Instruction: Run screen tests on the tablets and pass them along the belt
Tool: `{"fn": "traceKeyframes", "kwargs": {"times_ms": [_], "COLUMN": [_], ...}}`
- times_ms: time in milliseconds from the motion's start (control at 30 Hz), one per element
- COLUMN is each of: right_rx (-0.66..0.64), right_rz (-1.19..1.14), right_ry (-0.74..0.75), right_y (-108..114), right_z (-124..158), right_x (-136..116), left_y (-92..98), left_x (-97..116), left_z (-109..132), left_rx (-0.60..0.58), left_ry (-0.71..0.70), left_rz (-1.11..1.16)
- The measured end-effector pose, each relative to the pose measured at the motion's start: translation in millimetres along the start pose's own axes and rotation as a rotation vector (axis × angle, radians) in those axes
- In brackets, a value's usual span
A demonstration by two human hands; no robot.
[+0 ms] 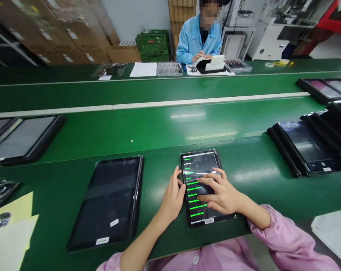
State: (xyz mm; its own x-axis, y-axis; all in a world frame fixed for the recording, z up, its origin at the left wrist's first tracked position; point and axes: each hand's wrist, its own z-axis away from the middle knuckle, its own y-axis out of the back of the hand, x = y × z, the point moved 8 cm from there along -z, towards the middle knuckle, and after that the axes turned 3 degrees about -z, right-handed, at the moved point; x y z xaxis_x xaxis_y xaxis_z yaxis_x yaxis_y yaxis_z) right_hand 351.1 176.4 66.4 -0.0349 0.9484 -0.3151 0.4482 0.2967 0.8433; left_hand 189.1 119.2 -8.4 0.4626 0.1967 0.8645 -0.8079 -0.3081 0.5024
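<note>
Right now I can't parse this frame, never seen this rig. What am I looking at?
One picture from a camera worn on a person's head, looking forward and down; no machine. The bare hands are that person's own, in pink sleeves. The left hand touches the left edge of a tablet showing a list of green text; the right hand lies on its screen. The tablet rests on a green bench, beside a dark-screened tablet, with stacked tablets to the right. Across the bench sits a co-worker in a blue coat.
</note>
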Motion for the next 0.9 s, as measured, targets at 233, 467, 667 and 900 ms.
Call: {"fn": "traceKeyframes", "kwargs": {"times_ms": [233,467,667,900], "right_rx": [0.201,0.637,0.59,0.608], "right_rz": [-0.024,-0.259,-0.345,-0.329], "right_ry": [-0.128,-0.604,-0.731,-0.759], "right_y": [27,54,14,3], "right_z": [7,39,40,45], "right_x": [17,86,120,131], "left_y": [-0.9,-1.3,-0.2,-0.2], "left_x": [8,8,9,19], "left_z": [0,-2,-4,-8], "left_rx": [0.015,-0.026,0.042,0.117], "left_ry": [-0.034,-0.045,-0.078,-0.074], "left_rz": [-0.135,-0.25,-0.292,-0.404]}}
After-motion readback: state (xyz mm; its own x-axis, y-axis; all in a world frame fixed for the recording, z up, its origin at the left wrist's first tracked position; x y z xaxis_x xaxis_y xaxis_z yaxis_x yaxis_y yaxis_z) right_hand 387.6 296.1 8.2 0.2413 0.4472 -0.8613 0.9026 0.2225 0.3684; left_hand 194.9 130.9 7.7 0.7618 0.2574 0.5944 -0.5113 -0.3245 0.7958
